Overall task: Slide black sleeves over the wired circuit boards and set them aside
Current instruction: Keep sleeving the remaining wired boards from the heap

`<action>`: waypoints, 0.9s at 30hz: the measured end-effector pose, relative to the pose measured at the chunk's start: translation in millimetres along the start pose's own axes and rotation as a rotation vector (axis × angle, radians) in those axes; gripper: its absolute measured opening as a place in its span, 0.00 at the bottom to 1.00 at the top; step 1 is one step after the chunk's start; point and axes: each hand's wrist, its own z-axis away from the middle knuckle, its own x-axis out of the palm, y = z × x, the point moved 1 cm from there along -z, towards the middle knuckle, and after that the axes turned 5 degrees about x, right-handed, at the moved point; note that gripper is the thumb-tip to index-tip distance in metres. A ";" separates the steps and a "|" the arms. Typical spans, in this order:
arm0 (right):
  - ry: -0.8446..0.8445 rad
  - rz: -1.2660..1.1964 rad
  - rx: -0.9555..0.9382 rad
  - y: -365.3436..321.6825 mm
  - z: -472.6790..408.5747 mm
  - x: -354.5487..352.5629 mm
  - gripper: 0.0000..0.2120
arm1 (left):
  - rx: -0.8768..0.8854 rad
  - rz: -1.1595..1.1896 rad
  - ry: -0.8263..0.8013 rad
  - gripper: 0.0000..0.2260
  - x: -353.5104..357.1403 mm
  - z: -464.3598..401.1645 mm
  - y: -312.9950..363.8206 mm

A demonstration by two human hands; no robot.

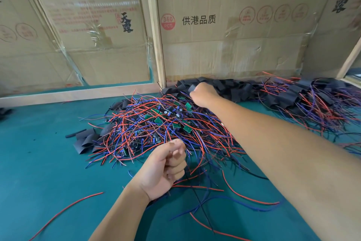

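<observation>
Loose flat black sleeves [86,140] lie at the left edge of the pile on the green table [39,162]. My left hand [168,166] is curled into a fist near the pile's front edge, pinching thin wires that trail down toward me, looks like one board's leads, though I can't see the board itself. The wired circuit boards [156,121] sit heaped mid-table, red and blue leads everywhere. My right hand [203,94] is reaching over them to the sleeve stock [224,86] by the cardboard wall [214,45], fingers closed on one black sleeve. Sleeved units [312,100] are piled far right. Step: fetching a sleeve. Next: bring it back, open its mouth, feed the board in.
</observation>
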 end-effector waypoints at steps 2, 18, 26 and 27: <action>0.132 -0.116 0.017 5.7 12.6 -15.1 0.12 | -0.004 -0.016 0.005 0.10 0.7 0.4 0.8; -0.162 -0.235 -0.532 80.7 232.5 -9.7 0.15 | 0.250 -0.937 -0.001 0.11 31.9 11.7 6.3; 0.020 -0.181 -0.515 102.1 217.4 -11.5 0.19 | 0.506 -1.302 0.505 0.14 -10.0 12.5 29.6; 0.054 -0.184 -0.489 105.9 214.5 -13.3 0.17 | 0.484 -1.340 0.644 0.12 -20.8 13.7 34.3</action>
